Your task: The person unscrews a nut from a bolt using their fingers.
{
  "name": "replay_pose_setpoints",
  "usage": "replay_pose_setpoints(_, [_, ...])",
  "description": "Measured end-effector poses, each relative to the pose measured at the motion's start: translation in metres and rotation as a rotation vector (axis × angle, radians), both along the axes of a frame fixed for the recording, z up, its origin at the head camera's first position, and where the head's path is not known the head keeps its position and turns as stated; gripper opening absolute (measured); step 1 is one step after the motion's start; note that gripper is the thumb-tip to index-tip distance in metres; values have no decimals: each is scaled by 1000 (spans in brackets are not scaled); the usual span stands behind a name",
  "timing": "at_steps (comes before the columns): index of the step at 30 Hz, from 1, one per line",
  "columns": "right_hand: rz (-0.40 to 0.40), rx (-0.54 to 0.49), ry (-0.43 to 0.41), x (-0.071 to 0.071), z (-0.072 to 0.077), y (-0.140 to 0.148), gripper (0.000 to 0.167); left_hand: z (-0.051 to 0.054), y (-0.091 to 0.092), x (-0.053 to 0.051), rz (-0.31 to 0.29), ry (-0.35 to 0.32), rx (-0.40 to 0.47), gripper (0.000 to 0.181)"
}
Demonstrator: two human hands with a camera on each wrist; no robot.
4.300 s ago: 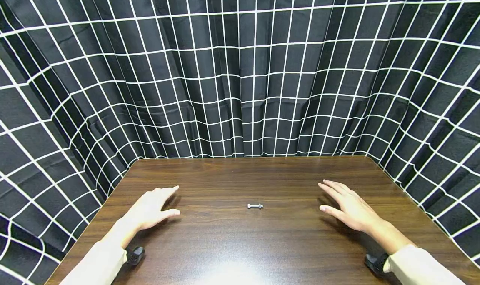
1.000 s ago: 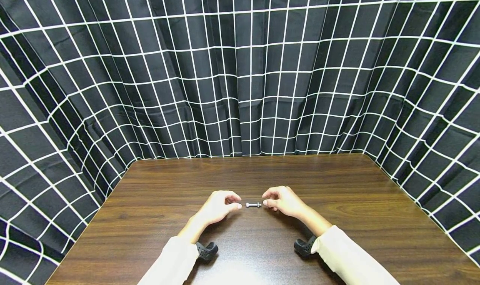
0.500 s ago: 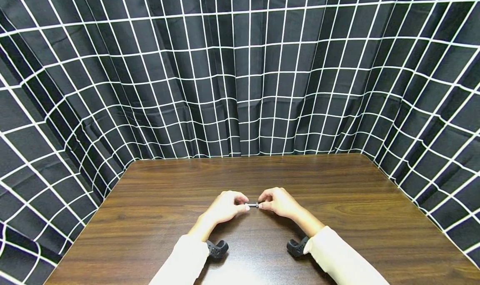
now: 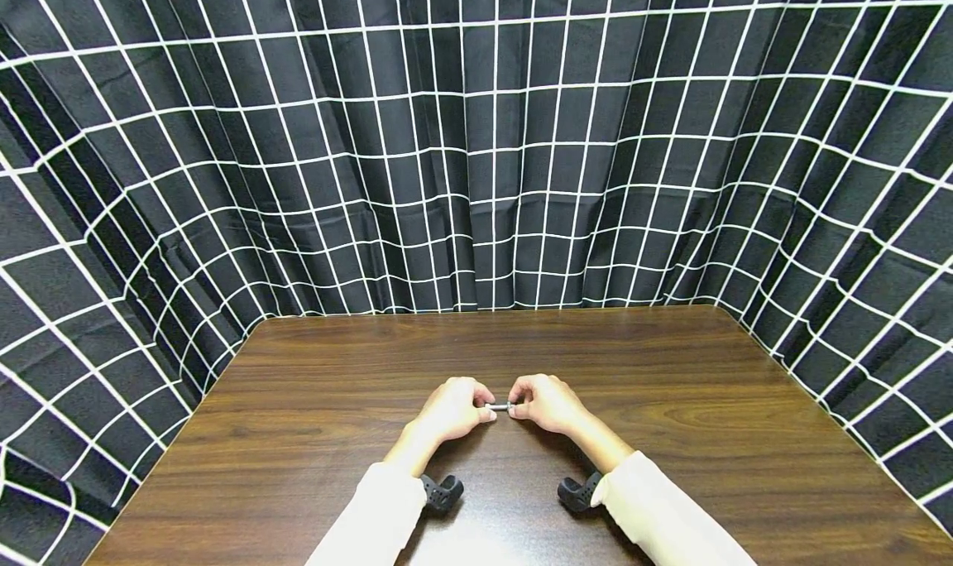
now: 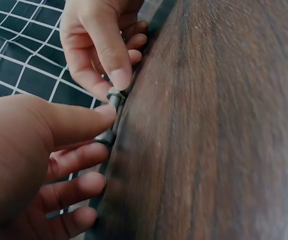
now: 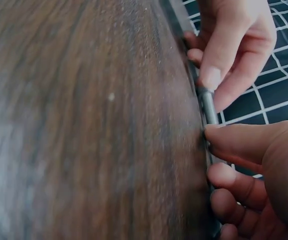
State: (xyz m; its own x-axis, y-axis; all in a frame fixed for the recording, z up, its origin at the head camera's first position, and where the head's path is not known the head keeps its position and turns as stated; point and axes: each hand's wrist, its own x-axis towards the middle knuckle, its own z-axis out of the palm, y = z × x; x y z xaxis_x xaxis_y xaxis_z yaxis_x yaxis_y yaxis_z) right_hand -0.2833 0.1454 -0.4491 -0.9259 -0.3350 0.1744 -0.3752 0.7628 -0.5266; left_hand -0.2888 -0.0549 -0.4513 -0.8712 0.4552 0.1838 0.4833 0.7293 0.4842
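Observation:
A small silver bolt (image 4: 499,407) with a nut (image 5: 115,92) on its threaded end lies level at the middle of the table, between both hands. My left hand (image 4: 450,409) pinches the head end between thumb and index finger; the right wrist view shows the bare shank (image 6: 210,108) running out of that pinch. From the other side, my right hand (image 4: 547,403) has thumb and index finger on the nut end, which they partly cover. The other fingers of both hands are loosely bent, close to the wood.
The brown wood-grain table (image 4: 357,342) spreads around the hands, with a bright glare patch at its near edge. A black curtain (image 4: 476,177) with a white grid surrounds its back and sides. Black wrist mounts (image 4: 443,493) hang under both cream sleeves (image 4: 372,508).
Both hands have come in from the table's sides to the bolt. Since half a second ago the right fingers have moved slightly left, closer over the nut end; the bolt stays about in place.

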Motion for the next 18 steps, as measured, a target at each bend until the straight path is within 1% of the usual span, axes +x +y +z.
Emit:
replay_pose_setpoints(4, [-11,-6,-17,1,2,-3,14,-1,3,-2,63,-21,-5,14])
replay_pose_setpoints(8, [-18,-24,-37,0,3,-5,15,0,4,-1,108,-29,-3,11])
replay_pose_setpoints(14, [-22,-66,-64,-1,4,-7,14,-2,3,-2,149,-30,14,9])
replay_pose_setpoints(18, [-39,-90,-59,-2,2,-5,13,-5,3,-4,147,-31,43,9])
